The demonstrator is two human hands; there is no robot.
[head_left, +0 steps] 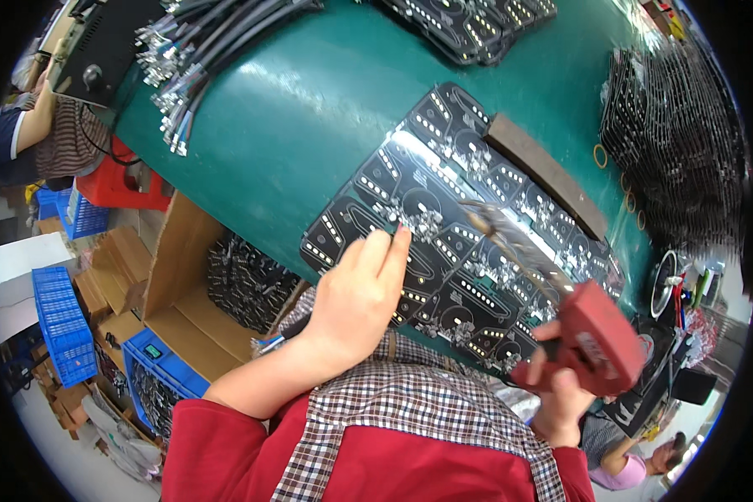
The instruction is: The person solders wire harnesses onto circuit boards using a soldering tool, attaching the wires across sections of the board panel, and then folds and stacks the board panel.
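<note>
My left hand [360, 289] reaches over a panel of black circuit boards [376, 180] with rows of small white dots. Its index finger is stretched out and touches a cluster of small silvery parts [422, 224]; the other fingers bend, and the thumb is hidden. In my right hand [563, 400] is a red pistol-grip tool [598, 341], held by its handle. Its long dark shaft, smeared by motion, points over the panel toward the left fingertips. More clusters of silvery parts lie across the boards. A brown bar [548, 176] rests along the panel's far right edge.
Grey cables [217, 54] with silvery ends lie at the far left of the green table [301, 109]. More black boards [468, 25] are stacked at the back, others [669, 151] at right. A cardboard box [188, 322] and blue crates [63, 322] stand left. Other people sit nearby.
</note>
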